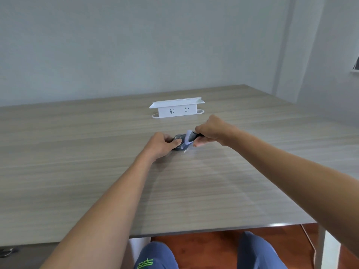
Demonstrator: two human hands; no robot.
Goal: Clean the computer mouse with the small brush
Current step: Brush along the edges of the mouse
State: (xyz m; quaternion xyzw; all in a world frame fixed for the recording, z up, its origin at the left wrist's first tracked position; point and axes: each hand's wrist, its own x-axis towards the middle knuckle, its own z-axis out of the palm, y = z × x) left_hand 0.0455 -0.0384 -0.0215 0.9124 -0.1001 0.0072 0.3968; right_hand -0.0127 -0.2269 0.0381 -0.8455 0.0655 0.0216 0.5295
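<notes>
A dark grey computer mouse (179,145) lies on the wooden table (97,171), near its middle. My left hand (162,145) grips the mouse from the left, fingers curled over its top, and hides much of it. My right hand (211,132) holds a small brush (189,138) with a dark handle and pale bristles. The bristles point down onto the right side of the mouse. The brush is blurred.
A white pop-up power socket box (176,109) stands on the table just behind the hands. The table's near edge runs above my knees in blue trousers (155,257). A white table leg (322,247) stands at the lower right.
</notes>
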